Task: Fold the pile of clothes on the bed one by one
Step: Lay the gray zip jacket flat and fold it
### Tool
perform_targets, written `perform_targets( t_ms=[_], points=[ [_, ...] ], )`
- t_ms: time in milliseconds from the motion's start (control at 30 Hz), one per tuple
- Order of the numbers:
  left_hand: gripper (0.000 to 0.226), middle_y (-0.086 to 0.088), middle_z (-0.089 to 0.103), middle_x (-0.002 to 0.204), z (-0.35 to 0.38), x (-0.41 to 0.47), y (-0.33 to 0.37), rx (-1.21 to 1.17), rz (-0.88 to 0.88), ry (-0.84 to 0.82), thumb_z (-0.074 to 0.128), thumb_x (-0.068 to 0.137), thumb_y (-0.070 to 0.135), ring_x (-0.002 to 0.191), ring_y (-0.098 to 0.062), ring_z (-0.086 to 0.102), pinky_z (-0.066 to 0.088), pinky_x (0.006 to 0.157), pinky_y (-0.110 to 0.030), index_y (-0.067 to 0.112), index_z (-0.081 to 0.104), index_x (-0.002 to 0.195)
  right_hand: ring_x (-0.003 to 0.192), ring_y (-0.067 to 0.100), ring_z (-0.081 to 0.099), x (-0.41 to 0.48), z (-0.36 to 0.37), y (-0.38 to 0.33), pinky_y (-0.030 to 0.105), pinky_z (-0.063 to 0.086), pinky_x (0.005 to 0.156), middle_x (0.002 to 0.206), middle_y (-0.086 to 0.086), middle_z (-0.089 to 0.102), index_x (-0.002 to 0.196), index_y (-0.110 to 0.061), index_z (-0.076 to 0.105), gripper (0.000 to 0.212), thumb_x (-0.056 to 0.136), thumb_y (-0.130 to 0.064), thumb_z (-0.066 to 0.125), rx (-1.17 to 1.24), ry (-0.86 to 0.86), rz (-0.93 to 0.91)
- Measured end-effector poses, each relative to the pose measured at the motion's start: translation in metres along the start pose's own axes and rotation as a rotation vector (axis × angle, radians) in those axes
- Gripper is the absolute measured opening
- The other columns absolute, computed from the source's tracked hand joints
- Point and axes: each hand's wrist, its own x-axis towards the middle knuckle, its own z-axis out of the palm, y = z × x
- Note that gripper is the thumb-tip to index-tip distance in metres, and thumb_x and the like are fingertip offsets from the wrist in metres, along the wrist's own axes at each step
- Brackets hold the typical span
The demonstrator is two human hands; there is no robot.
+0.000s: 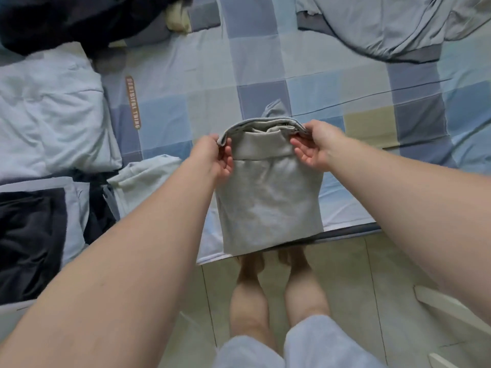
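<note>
Between left grip point(215, 155), right grip point(314, 147): garment point(268, 205)

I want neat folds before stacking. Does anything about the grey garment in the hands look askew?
Yes. Both the left hand and right hand pinch the grey garment by its top fold, but a loose flap pokes out beyond that fold, and its lower edge overhangs the bed edge.

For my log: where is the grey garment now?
Head view, centre: the left hand and right hand hold the grey garment by its top edge over the near edge of the bed, right of the folded clothes.
</note>
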Motion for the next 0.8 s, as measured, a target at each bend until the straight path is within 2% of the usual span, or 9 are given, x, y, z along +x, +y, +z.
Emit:
perform_targets(
  t_ms=[67,133,200,233,300,367,500,667,800],
  points=[
    [0.03,0.012,0.062,0.052,0.016,0.037,0.005,-0.008,0.075,0.021,0.042,0.104,0.028,0.044,0.0,0.051,0.038,0.046,-0.014,0.022,0.057,0.079,0.052,0.005,0.065,0.042,0.012,-0.003,0.015,0.048,0.05,0.059,-0.006,0.067,0.083,-0.019,0.063,0.019,0.098,-0.022,0.051,-0.024,-0.01,-0.071],
    [0.024,0.007,0.069,0.075,0.03,0.073,-0.003,0.122,0.268,0.073,0.043,0.106,0.032,0.062,-0.006,0.059,0.047,0.058,-0.02,0.021,0.057,0.089,0.067,0.013,0.064,0.086,0.02,0.002,0.023,0.049,0.06,0.068,-0.005,0.065,0.079,-0.018,0.065,0.017,0.094,-0.019,0.058,-0.168,0.011,-0.264],
    [0.021,-0.001,0.068,0.111,0.028,0.105,-0.027,0.607,0.59,0.187,0.046,0.104,0.035,0.099,-0.018,0.062,0.051,0.092,-0.033,0.02,0.059,0.112,0.092,0.02,0.064,0.12,0.017,0.018,0.029,0.049,0.082,0.088,-0.004,0.069,0.092,-0.019,0.072,0.009,0.09,-0.018,0.063,-0.528,0.03,-0.518],
    [0.033,-0.002,0.06,0.134,0.022,0.125,-0.046,0.944,0.706,0.222,0.045,0.103,0.041,0.125,-0.023,0.052,0.039,0.11,-0.039,0.023,0.056,0.129,0.112,0.021,0.062,0.14,0.015,0.033,0.031,0.046,0.098,0.11,-0.001,0.069,0.112,-0.021,0.07,0.023,0.09,-0.022,0.062,-0.743,0.002,-0.605],
    [0.058,0.003,0.025,0.165,0.004,0.151,-0.072,1.449,0.817,0.241,0.038,0.101,0.057,0.153,-0.024,0.016,0.011,0.123,-0.048,0.034,0.033,0.153,0.147,0.022,0.033,0.168,0.005,0.061,0.043,0.026,0.12,0.157,0.001,0.04,0.15,-0.026,0.042,0.06,0.093,-0.037,0.056,-1.141,-0.059,-0.745],
    [0.069,0.008,0.001,0.17,-0.006,0.175,-0.087,1.59,0.864,0.257,0.03,0.098,0.066,0.156,-0.022,-0.003,-0.002,0.123,-0.052,0.039,0.012,0.159,0.155,0.023,0.005,0.186,-0.003,0.084,0.05,0.01,0.123,0.169,-0.003,0.008,0.16,-0.032,0.014,0.073,0.097,-0.045,0.048,-1.348,-0.02,-0.906],
    [0.076,0.009,-0.014,0.168,-0.007,0.218,-0.102,1.642,0.971,0.406,0.027,0.098,0.068,0.155,-0.021,-0.016,-0.009,0.122,-0.055,0.038,-0.005,0.159,0.154,0.033,-0.008,0.222,-0.005,0.109,0.057,0.009,0.123,0.169,0.004,-0.005,0.161,-0.026,0.003,0.078,0.094,-0.046,0.039,-1.359,0.063,-1.131],
    [0.079,0.007,-0.016,0.168,-0.004,0.22,-0.099,1.666,0.931,0.397,0.03,0.097,0.069,0.154,-0.023,-0.017,-0.008,0.122,-0.057,0.037,-0.008,0.159,0.153,0.039,-0.01,0.225,-0.003,0.104,0.058,0.007,0.122,0.168,0.008,-0.007,0.161,-0.024,0.002,0.082,0.093,-0.05,0.039,-1.432,0.034,-1.081],
    [0.088,0.002,-0.015,0.169,-0.002,0.19,-0.084,1.617,0.863,0.349,0.044,0.092,0.071,0.155,-0.027,-0.015,-0.005,0.123,-0.056,0.036,0.0,0.16,0.154,0.032,-0.012,0.193,-0.005,0.087,0.048,0.003,0.125,0.167,0.005,-0.017,0.16,-0.032,-0.005,0.093,0.093,-0.048,0.058,-1.308,-0.059,-0.909]
  ],
)
